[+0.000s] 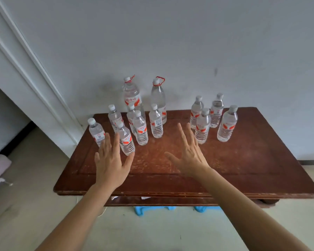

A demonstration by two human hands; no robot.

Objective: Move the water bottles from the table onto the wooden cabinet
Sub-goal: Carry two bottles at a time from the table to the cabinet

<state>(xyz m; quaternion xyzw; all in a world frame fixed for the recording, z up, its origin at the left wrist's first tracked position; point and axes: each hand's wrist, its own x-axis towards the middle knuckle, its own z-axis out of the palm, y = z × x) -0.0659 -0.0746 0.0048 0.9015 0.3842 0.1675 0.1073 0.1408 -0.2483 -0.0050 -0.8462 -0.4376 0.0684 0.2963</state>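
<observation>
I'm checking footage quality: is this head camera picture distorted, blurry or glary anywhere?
Head view: wide-angle distortion curves the door frame; light is soft and even, with a faint shadow beside the large labelled bottle on the wall; no strong glare on the wooden surface; whole frame slightly soft.

Clear plastic water bottles with white caps [140, 129] are standing upright on the far half of a worn reddish-brown wooden counter [243, 160]. The left grip [109, 160] and right grip [190, 153] are hovering over the counter's middle, fingers spread straight, holding nothing.
</observation>
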